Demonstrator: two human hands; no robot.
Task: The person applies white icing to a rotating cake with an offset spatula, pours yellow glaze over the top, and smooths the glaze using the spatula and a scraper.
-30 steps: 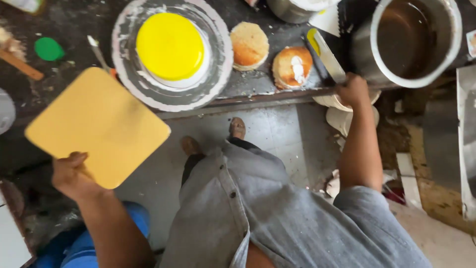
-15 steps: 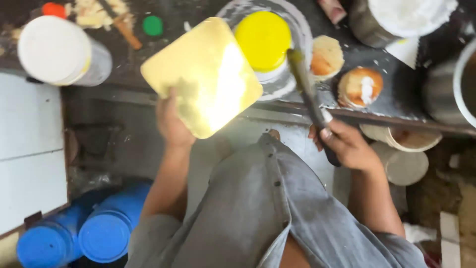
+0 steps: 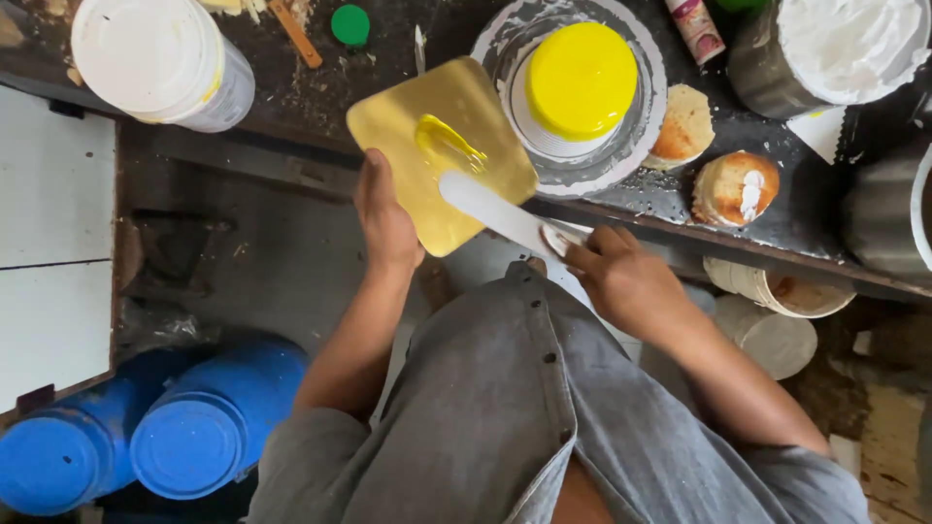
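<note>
Down came the spatula (image 3: 505, 215) onto the gold board (image 3: 442, 155), right hand (image 3: 621, 281) gripping its handle, left hand (image 3: 386, 223) pinching the board's six-o'clock edge, yellow smear begun.

The left hand (image 3: 386, 218) covers the near edge of the gold square board (image 3: 442, 155), and its fingers go out of sight beneath it. The right hand (image 3: 621, 281) wraps the handle of the palette knife (image 3: 500, 213), so only the pale blade shows. At the counter's (image 3: 291, 92) far edge, the white tub (image 3: 160, 58), the cream-filled pot (image 3: 835, 53) and the turntable (image 3: 582, 97) are cut off by the frame's top. A grey vessel (image 3: 888, 218) runs off the right side — its contents cannot be told. Crumbs at the far left corner are too blurred to identify (possibly cake scraps). The grey shirt (image 3: 524, 417) hides the floor below.
</note>
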